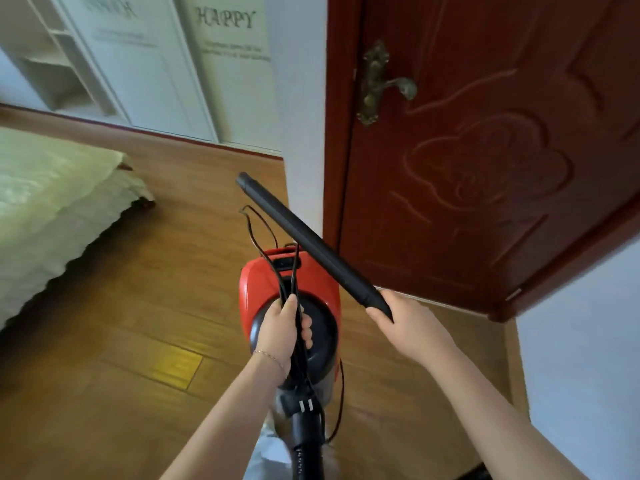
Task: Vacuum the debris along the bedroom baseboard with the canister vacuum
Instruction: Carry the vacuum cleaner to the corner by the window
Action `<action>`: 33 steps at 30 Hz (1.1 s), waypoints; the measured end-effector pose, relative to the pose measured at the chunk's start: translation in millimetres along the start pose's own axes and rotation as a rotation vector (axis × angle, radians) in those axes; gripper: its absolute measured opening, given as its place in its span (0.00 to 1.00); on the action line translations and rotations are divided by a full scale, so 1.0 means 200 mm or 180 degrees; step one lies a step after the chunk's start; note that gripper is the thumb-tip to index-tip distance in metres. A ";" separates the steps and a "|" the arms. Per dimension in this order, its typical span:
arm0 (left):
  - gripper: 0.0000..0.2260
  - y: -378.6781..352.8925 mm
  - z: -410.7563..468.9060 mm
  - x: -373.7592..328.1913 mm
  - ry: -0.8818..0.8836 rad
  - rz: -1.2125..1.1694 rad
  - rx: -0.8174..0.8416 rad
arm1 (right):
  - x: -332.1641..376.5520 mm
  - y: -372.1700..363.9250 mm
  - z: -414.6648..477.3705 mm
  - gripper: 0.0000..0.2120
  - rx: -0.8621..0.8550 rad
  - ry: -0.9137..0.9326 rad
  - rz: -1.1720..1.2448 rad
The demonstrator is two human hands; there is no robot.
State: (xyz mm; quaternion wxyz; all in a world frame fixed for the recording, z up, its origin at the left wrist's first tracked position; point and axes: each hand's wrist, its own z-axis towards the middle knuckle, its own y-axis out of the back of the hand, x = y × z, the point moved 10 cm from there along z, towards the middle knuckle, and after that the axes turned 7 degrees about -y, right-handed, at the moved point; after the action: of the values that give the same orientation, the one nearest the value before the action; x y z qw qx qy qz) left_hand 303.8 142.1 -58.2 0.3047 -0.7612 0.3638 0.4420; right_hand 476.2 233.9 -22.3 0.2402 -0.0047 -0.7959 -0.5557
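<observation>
A red and black canister vacuum point(266, 282) hangs in front of me above the wooden floor. My left hand point(282, 329) grips its handle together with loops of the black power cord point(258, 237); the plug point(304, 405) dangles below my wrist. My right hand point(403, 322) holds the lower end of a long black wand tube point(304, 239), which slants up to the left, its open end in the air. The dark red baseboard point(194, 140) runs along the far wall. I can make out no debris.
A dark red wooden door point(485, 150) with a brass handle point(381, 84) stands close on the right. A bed with a pale cover point(52, 202) fills the left. White wardrobe doors point(156, 64) line the far wall. A white wall corner point(304, 133) stands ahead.
</observation>
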 end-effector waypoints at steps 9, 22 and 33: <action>0.09 0.81 0.34 -0.28 -0.0032 -0.0481 -0.0622 | 0.94 -0.24 0.48 0.17 0.0298 0.0648 -0.0475; 0.09 1.57 0.86 -0.71 0.0078 -0.0854 -0.0911 | 1.94 -0.27 1.09 0.16 0.0297 0.1014 -0.0870; 0.10 1.87 1.48 -1.00 0.0144 -0.0608 -0.0872 | 2.42 -0.41 1.76 0.18 0.0412 0.1118 -0.0618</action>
State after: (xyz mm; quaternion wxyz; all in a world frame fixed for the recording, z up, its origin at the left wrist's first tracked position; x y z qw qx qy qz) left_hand -206.8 225.9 -57.8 0.2304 -0.8365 0.2329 0.4393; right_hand -106.6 388.8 -0.9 0.3204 0.1843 -0.7726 -0.5162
